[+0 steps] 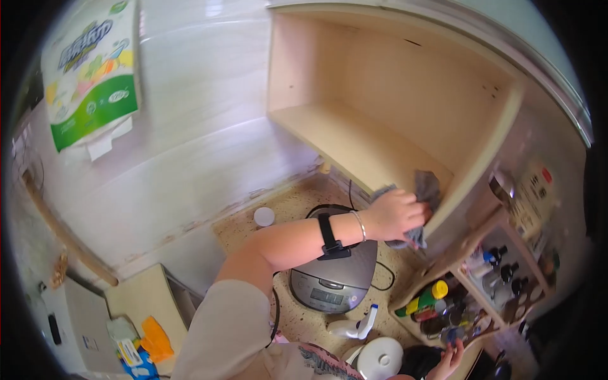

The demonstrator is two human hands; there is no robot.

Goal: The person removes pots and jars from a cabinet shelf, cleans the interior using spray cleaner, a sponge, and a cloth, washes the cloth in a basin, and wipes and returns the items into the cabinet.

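My left hand [397, 217] is closed around a grey cloth [428, 187], at the front edge of the lower board of a pale wooden cabinet [342, 130]. Parts of the cloth stick out above and below the fingers. A black band and a thin bracelet circle that wrist. Low on the right, my right hand [447, 362] has its fingers apart, with the tips beside the lower edge of a wooden rack [459, 278] of bottles and jars. Under my left forearm sits a grey rice cooker [332, 282], partly covered by the arm.
A white spray bottle [354, 326] and a white lidded pot [380, 358] stand in front of the cooker. A white round lid [264, 217] lies near the tiled wall. Paper towels [95, 76] hang upper left. An orange cloth [156, 339] and packets lie lower left.
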